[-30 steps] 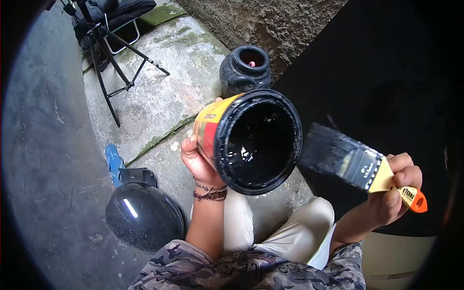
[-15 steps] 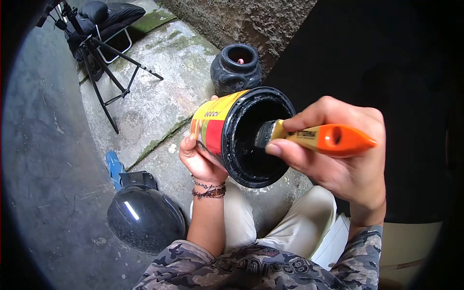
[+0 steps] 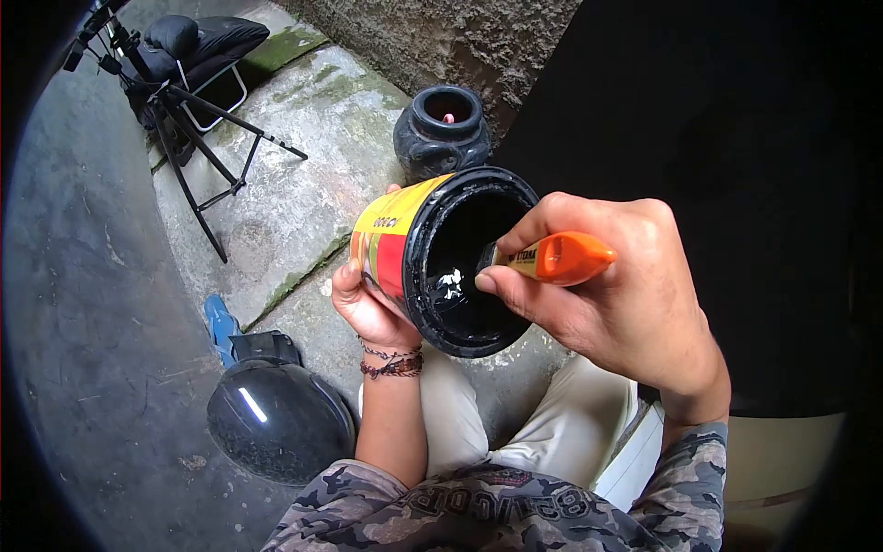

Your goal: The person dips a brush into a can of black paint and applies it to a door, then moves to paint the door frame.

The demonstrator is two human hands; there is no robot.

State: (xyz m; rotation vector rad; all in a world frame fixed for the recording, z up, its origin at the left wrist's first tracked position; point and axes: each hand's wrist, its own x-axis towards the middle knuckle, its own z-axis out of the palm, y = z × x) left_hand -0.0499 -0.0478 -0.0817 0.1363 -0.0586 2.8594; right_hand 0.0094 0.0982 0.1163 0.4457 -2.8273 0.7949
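A paint can with a yellow and red label is tilted, its black-smeared mouth turned toward the right. My left hand is wrapped round its side from the left and below. Inside lies dark, shiny paint with a bright reflection on it. Between thumb and fingers, my right hand grips a paintbrush with an orange handle. The bristle end reaches into the can's mouth, and the tips are hidden in the dark interior.
Beyond the can stands a dark carved pot on the concrete slab. A black helmet and a blue sandal lie at the lower left. At the upper left is a black tripod. A large black panel fills the right side.
My right hand has moved left with the paintbrush, pushing its bristles deeper into the can. The can has shifted slightly left, and a bright reflection now shows on the paint.
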